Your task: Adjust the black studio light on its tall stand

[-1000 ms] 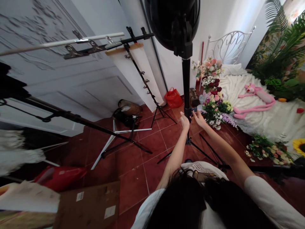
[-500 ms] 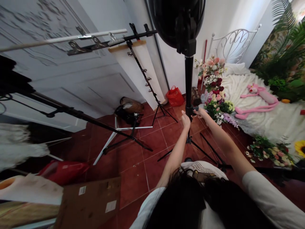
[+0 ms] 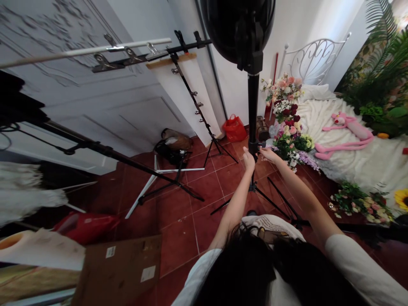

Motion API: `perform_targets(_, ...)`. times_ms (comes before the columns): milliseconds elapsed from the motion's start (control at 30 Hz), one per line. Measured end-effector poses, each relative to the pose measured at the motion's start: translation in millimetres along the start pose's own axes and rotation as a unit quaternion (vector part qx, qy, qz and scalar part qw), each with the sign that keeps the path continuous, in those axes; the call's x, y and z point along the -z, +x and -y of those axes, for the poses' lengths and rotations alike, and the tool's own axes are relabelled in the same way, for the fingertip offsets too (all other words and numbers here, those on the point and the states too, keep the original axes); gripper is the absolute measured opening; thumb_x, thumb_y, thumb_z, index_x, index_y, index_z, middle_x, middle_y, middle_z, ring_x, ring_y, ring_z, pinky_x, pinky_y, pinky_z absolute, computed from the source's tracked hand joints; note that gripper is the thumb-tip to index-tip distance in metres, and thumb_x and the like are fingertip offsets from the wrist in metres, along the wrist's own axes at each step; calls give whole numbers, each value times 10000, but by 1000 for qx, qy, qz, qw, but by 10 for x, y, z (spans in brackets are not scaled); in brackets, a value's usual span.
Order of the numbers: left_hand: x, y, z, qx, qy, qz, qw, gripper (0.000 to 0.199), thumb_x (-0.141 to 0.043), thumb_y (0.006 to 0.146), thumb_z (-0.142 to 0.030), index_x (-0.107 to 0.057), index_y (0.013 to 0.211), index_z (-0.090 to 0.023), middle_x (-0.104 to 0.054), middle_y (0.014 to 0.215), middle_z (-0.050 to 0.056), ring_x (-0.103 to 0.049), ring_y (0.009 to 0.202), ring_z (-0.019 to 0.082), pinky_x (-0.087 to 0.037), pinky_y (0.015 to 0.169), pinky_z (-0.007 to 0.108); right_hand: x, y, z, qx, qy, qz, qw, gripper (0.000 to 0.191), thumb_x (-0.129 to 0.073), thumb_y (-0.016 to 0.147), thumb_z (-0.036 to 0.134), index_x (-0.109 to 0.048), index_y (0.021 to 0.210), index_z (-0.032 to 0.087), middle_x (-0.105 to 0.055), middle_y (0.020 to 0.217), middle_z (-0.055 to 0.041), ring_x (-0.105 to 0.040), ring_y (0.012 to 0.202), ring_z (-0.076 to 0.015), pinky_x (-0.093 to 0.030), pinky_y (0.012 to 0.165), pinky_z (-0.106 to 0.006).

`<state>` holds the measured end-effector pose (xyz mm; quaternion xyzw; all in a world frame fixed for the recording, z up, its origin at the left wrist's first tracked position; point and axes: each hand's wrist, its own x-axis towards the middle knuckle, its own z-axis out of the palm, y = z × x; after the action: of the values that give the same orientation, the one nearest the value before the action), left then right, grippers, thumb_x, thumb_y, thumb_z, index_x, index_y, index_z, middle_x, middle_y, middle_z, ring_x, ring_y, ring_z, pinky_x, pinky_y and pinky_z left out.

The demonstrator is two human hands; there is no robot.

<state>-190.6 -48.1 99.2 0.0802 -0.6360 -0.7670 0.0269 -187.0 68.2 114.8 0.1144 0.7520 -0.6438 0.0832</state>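
Note:
A black light stand [image 3: 253, 106] rises upright in front of me, with a large dark lamp head [image 3: 237, 32] on top. My left hand [image 3: 249, 160] is closed round its pole, just under the collar [image 3: 253, 147]. From the collar's right side sticks a small black tightening knob [image 3: 262, 144]. My right hand [image 3: 268, 154] has its fingers bent at the underside of this knob; their tips are small and partly hidden. Below my hands, the stand's legs [image 3: 270, 203] spread over the floor.
To the left are a slanting black stand [image 3: 127, 159], a clip-hung crossbar [image 3: 137, 59] and a cardboard box [image 3: 117, 270]. A red bag [image 3: 234, 128] sits behind the pole. Flowers [image 3: 290, 127] and a bed with a pink plush toy [image 3: 353, 127] are at right.
My right hand has dropped slightly, its fingers passing from beside the knob to its underside. My left hand keeps its place on the pole.

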Motion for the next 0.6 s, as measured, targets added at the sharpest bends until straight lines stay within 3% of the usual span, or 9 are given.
perform_targets(100,-2,7,16,-3,-4,4,1000,720,-241,909,-768,-554,622,-186,-608,592,36,-563,518,124,-471,576,248,-18,-135,-93,9,92,-23,996,230,-627,900,420,-677,824,209,-652,678,5,-484,465,-78,-412,458,-192)
perform_targets(367,12,-1,2,-5,1,14,1000,734,-215,919,-756,-566,630,-180,-614,605,46,-581,544,137,-486,630,269,-159,-296,-299,9,210,-41,977,479,-697,754,682,-621,899,231,-684,875,-11,-582,670,-106,-503,624,-218)
perform_targets(600,8,15,32,15,7,2,1000,737,-227,923,-751,-596,650,-174,-629,602,54,-615,579,147,-490,623,260,-311,-278,-319,29,269,-82,959,594,-729,646,764,-520,802,230,-595,727,51,-552,632,-77,-484,645,-199)
